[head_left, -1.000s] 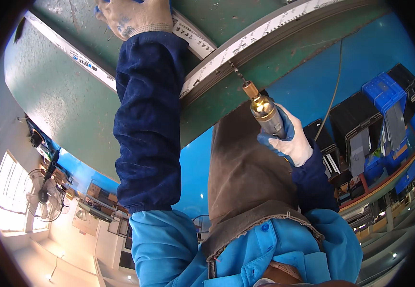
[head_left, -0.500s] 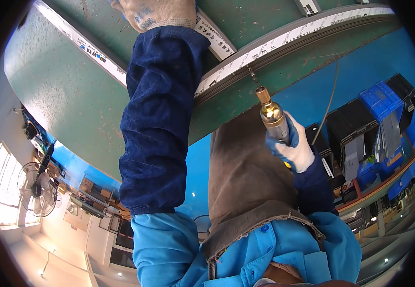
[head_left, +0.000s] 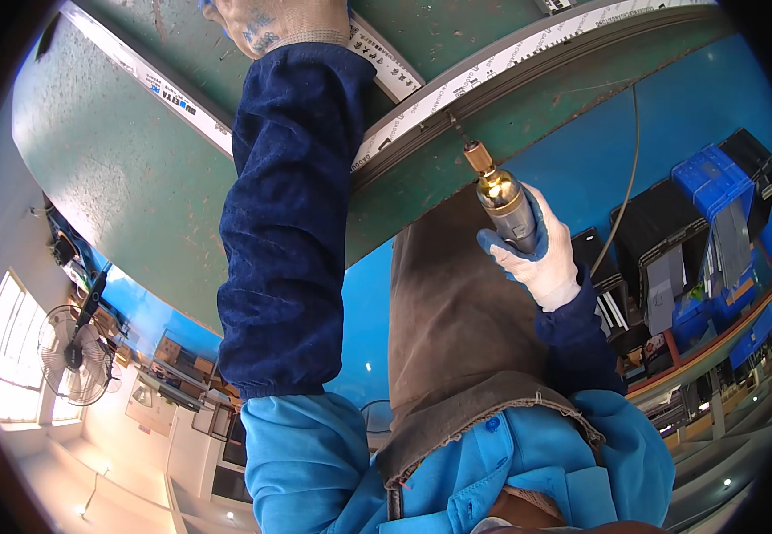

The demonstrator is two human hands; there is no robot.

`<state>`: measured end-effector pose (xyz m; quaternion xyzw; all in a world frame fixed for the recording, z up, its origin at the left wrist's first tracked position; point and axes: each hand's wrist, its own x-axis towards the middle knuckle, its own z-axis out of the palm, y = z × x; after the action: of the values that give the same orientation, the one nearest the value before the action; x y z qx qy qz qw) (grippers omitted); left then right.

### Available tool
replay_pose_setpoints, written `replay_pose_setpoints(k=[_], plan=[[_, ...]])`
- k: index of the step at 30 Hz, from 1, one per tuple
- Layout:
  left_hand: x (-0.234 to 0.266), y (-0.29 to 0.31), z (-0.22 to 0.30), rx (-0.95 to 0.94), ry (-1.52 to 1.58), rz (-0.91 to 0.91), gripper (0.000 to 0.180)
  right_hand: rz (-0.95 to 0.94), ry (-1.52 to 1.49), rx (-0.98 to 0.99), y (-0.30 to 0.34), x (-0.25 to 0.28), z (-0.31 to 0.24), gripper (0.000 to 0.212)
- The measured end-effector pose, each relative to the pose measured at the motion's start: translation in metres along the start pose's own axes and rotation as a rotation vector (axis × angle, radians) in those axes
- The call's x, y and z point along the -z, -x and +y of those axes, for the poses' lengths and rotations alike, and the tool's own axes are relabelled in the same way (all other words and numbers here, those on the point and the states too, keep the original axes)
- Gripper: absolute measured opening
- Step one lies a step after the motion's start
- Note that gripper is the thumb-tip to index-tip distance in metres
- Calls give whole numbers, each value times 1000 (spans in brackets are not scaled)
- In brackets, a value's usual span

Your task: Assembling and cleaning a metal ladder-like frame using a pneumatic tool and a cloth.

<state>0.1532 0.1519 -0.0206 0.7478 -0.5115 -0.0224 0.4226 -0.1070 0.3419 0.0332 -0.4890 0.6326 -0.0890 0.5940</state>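
Note:
In my right hand (head_left: 542,254), which wears a white glove with blue-coated fingers, is a power screwdriver (head_left: 508,206) with a shiny brass-coloured nose. Its thin bit points up and left, and the tip meets the grooved near side of a long metal profile (head_left: 484,76) covered in printed white film. My left hand (head_left: 284,22), in a worn beige glove, lies over the green table beyond that profile. Most of its fingers are cut off by the top edge. Just right of its wrist, a shorter crosspiece (head_left: 386,62) joins the long profile.
Another film-covered profile (head_left: 141,67) slants across the green worktable (head_left: 128,196) at left. A thin cable (head_left: 628,169) hangs right of the screwdriver. Black bins (head_left: 658,227) and a blue crate (head_left: 714,182) stand on a rack at right. A fan (head_left: 74,356) is at far left.
The screwdriver and my right hand have moved slightly up and left, and the bit sits closer against the profile's side. The whole view has shifted a little; my left hand stays beyond the profile.

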Motion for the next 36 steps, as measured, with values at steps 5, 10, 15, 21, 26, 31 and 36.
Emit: replay_pose_setpoints(k=[5, 10, 15, 21, 26, 31, 36], plan=[[2, -2, -4, -6, 58, 18, 48, -14, 18, -28, -2, 0, -1, 77], [-1, 0, -5, 16, 0, 2, 48, 4, 85, 152, 6, 6, 11, 80], [0, 1, 1, 49, 116, 9, 48, -41, 106, 146, 6, -1, 1, 79], [2, -2, 0, 23, 29, 7, 48, -357, -503, -206, -1, 4, 12, 76], [-1, 0, 1, 49, 46, 0, 48, -31, 85, 137, 6, -10, 3, 79], [-3, -2, -7, -1, 116, 16, 48, -21, 86, 120, 5, -9, -4, 73], [0, 2, 2, 88, 121, -1, 47, -59, 40, 54, 3, -10, -4, 73]])
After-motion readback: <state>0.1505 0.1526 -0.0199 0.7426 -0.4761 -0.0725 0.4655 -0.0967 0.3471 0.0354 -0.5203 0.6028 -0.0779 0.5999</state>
